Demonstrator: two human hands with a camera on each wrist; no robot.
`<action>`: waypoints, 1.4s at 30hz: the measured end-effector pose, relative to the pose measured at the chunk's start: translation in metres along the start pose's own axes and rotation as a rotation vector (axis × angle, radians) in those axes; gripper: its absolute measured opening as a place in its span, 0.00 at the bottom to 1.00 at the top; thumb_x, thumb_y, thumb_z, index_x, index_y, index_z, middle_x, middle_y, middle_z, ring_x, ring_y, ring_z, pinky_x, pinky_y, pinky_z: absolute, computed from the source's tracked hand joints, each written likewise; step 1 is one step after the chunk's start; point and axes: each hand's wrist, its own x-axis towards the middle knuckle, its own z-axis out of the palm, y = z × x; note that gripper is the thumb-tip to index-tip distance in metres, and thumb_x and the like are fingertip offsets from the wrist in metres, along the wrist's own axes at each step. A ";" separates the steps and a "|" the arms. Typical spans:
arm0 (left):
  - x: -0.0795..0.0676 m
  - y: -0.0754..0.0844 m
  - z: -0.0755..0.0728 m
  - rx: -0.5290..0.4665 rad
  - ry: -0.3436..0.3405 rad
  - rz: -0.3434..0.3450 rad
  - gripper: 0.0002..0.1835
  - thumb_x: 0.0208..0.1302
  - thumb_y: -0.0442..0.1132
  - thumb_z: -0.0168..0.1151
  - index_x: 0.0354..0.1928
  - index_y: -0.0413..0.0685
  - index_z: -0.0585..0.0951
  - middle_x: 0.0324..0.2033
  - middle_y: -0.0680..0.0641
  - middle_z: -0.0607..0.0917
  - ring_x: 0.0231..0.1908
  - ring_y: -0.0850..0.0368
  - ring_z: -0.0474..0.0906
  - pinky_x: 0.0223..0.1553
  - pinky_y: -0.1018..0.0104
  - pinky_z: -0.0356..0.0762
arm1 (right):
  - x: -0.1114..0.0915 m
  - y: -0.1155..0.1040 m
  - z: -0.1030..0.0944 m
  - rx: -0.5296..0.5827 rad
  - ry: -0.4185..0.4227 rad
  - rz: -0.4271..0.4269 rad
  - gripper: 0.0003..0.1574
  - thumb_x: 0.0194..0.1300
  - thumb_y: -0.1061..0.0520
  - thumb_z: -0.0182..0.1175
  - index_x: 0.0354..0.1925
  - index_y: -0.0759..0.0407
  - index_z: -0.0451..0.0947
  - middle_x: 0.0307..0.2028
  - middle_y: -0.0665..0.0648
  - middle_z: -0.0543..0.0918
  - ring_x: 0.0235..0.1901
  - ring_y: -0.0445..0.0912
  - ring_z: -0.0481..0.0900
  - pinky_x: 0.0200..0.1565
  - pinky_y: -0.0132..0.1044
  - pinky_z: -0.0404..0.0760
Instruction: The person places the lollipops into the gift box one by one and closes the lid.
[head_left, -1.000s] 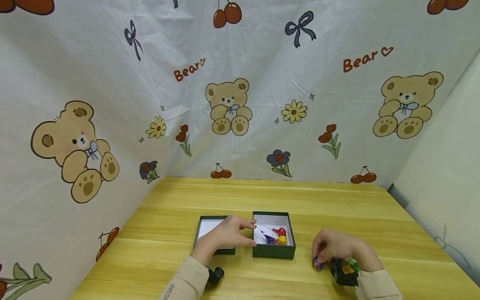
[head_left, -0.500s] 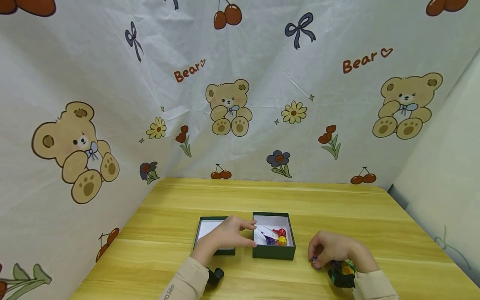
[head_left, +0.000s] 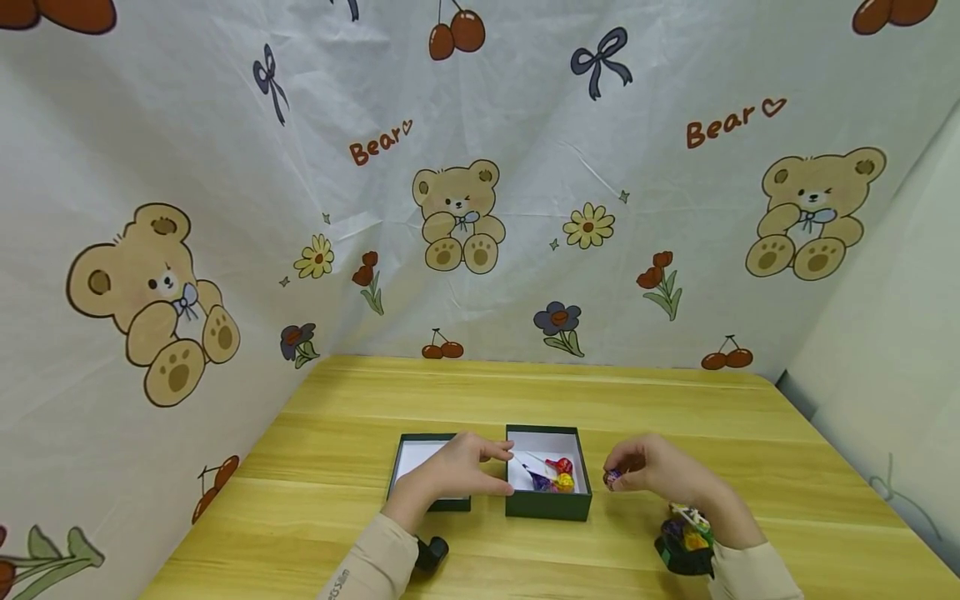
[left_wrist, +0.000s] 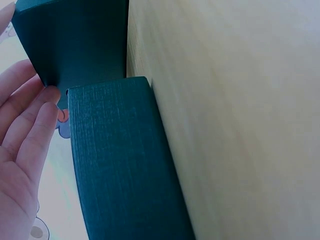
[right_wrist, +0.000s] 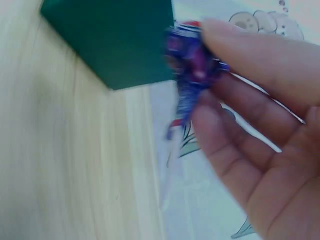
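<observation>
My right hand (head_left: 663, 473) pinches a lollipop (right_wrist: 192, 70) in a purple-blue wrapper between thumb and fingers, its white stick hanging down. It is just right of the green box (head_left: 551, 505), whose white inside holds several wrapped lollipops (head_left: 563, 481), red, yellow and purple among them. My left hand (head_left: 459, 468) is at the box's left side, thumb and fingers spread, fingertips right at its edge. In the left wrist view, the fingers (left_wrist: 37, 125) lie fairly straight beside the green wall. Behind that hand, the shallower green lid (head_left: 448, 503) is partly hidden.
A dark green container (head_left: 686, 562) with more wrapped candies (head_left: 693, 537) stands by the right wrist, partly covered by the sleeve. A black device (head_left: 431, 552) sits at the left wrist. The wooden table (head_left: 480, 392) ends at a hanging cloth (head_left: 517, 317) printed with bears.
My right hand has lifted the purple lollipop from beside the dark container and carried it forward and left towards the box. The left hand has stayed in place.
</observation>
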 end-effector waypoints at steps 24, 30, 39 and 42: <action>0.001 0.000 -0.001 0.017 -0.002 0.011 0.27 0.57 0.48 0.75 0.58 0.45 0.84 0.66 0.51 0.78 0.69 0.51 0.71 0.68 0.52 0.72 | 0.030 -0.030 0.051 0.102 0.283 -0.169 0.16 0.64 0.73 0.62 0.50 0.72 0.83 0.48 0.71 0.86 0.40 0.38 0.88 0.41 0.28 0.86; 0.000 0.001 -0.001 0.018 -0.006 0.011 0.28 0.57 0.48 0.75 0.58 0.45 0.84 0.66 0.50 0.78 0.69 0.50 0.71 0.68 0.53 0.72 | 0.036 -0.024 0.059 0.092 0.257 -0.160 0.16 0.64 0.71 0.63 0.50 0.74 0.83 0.46 0.69 0.87 0.41 0.43 0.88 0.39 0.31 0.87; 0.001 0.001 -0.001 0.019 -0.001 0.011 0.28 0.57 0.48 0.75 0.58 0.44 0.84 0.66 0.50 0.78 0.68 0.50 0.72 0.67 0.53 0.73 | 0.043 -0.019 0.066 -0.011 0.215 -0.138 0.11 0.61 0.70 0.66 0.44 0.70 0.86 0.42 0.65 0.88 0.37 0.40 0.86 0.35 0.29 0.86; 0.001 0.000 -0.001 0.024 0.000 0.013 0.28 0.57 0.48 0.75 0.58 0.44 0.84 0.66 0.50 0.78 0.68 0.51 0.72 0.67 0.54 0.73 | 0.044 -0.018 0.066 -0.059 0.191 -0.134 0.10 0.60 0.70 0.66 0.43 0.69 0.87 0.42 0.64 0.88 0.39 0.41 0.86 0.37 0.27 0.85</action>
